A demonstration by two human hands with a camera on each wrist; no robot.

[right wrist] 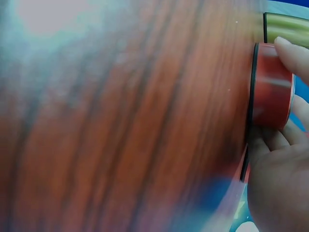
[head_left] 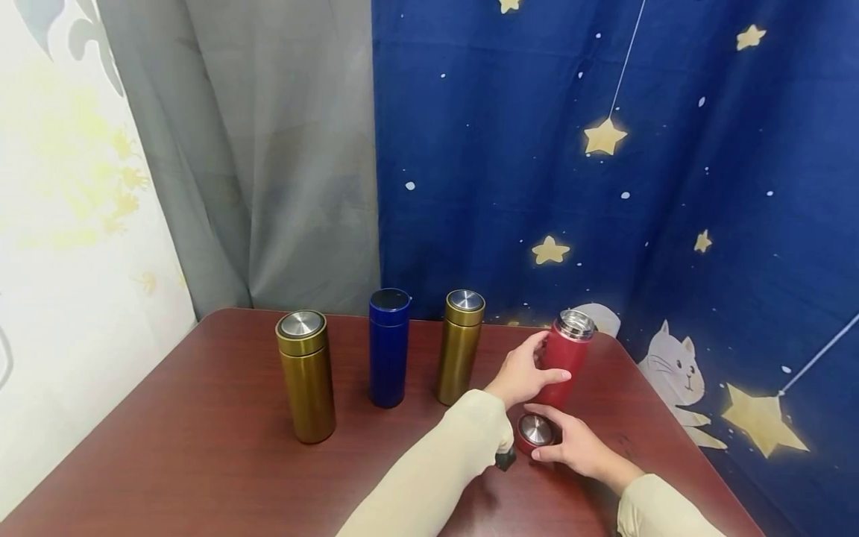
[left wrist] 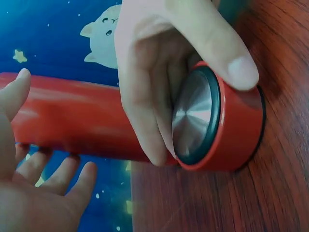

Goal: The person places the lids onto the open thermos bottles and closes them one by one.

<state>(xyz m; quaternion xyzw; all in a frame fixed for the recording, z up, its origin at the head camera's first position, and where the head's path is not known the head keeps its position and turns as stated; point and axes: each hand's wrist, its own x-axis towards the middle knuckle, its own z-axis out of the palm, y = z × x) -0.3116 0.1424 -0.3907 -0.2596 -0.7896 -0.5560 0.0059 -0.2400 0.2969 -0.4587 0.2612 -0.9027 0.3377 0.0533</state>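
A red thermos (head_left: pixel 570 353) stands upright at the right of the table, its steel mouth uncovered. My left hand (head_left: pixel 522 375) is at its side, thumb and fingers spread apart around the body; in the left wrist view the fingers (left wrist: pixel 79 186) look loose along its edge. Just in front of the thermos, its red lid (head_left: pixel 536 431) sits on the table with the brushed-steel top facing up. My right hand (head_left: pixel 581 448) holds this lid between thumb and fingers. Seen from the right wrist, the lid (right wrist: pixel 272 87) has a black rim against the tabletop.
Left of the hands stand a gold thermos (head_left: pixel 460 350), a blue thermos (head_left: pixel 388 350) and another gold thermos (head_left: pixel 308 380), all with lids on. Behind the brown table (head_left: pixel 201 447) hang a grey curtain (head_left: pixel 309 149) and a blue star-patterned curtain (head_left: pixel 496 164).
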